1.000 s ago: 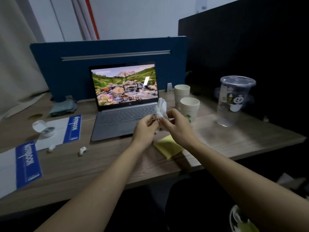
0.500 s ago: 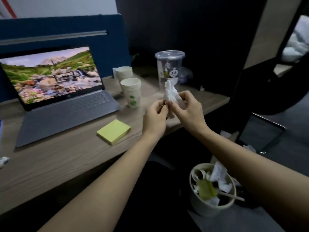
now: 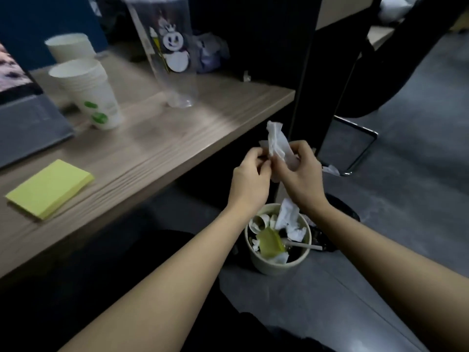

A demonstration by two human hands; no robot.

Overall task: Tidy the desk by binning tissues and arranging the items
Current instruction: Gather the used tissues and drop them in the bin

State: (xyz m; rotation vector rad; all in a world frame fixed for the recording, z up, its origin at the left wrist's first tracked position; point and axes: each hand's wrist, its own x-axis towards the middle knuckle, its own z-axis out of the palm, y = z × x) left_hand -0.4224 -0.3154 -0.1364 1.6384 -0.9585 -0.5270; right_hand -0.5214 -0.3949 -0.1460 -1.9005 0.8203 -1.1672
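A crumpled white tissue (image 3: 276, 143) is pinched between my left hand (image 3: 250, 179) and my right hand (image 3: 300, 174), off the desk's right edge. Straight below them on the floor stands a small round bin (image 3: 274, 265), holding several tissues, a green scrap and a stick. On the wooden desk (image 3: 157, 138) lie a yellow sticky-note pad (image 3: 50, 188), two stacks of paper cups (image 3: 91, 95), a tall clear plastic cup (image 3: 172, 54) with a cartoon print, and the corner of a laptop (image 3: 28, 120).
A dark partition post (image 3: 304, 72) rises just behind my hands. Another scrap of tissue (image 3: 330, 170) lies on the grey floor beside a metal chair leg (image 3: 360, 146). A crumpled bluish wrapper (image 3: 210, 53) sits behind the clear cup.
My view has swung right and down. Both hands carried the tissue from in front of the laptop, past the desk's edge, to above the bin.
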